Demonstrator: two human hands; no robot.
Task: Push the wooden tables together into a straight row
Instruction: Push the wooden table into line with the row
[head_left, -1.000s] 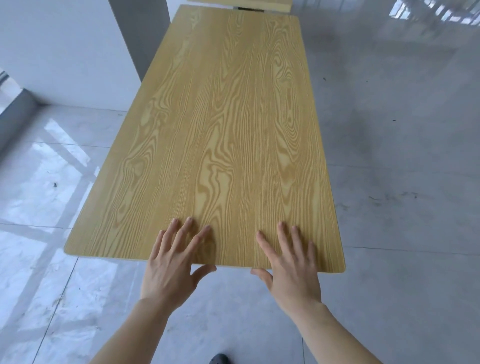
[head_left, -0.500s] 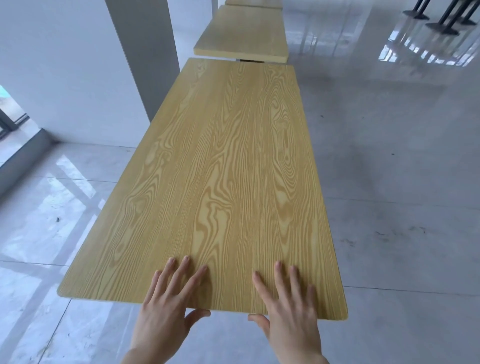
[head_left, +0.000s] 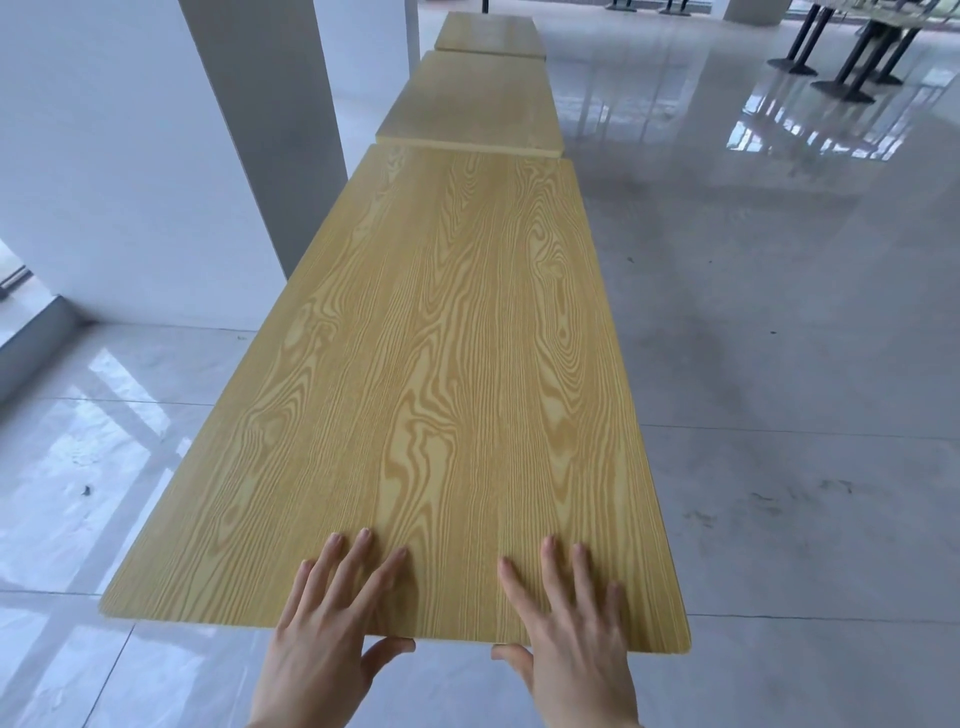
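Glossy grey floor (head_left: 779, 364) lies wide open on the right, with a white pillar (head_left: 270, 130) close on the left. Long wooden table (head_left: 441, 364) has its far edge tucked under the next table (head_left: 472, 109). Left hand (head_left: 327, 629) and right hand (head_left: 571, 634) lie flat, fingers spread, on the near edge, thumbs underneath.

Both hands lie flat on the long wooden table (head_left: 441, 389) at its near edge, left hand (head_left: 322, 639) and right hand (head_left: 576, 644) fingers spread, thumbs below the rim. Beyond its far end, apparently touching, stands a second table (head_left: 475, 109), then a third (head_left: 491, 31).
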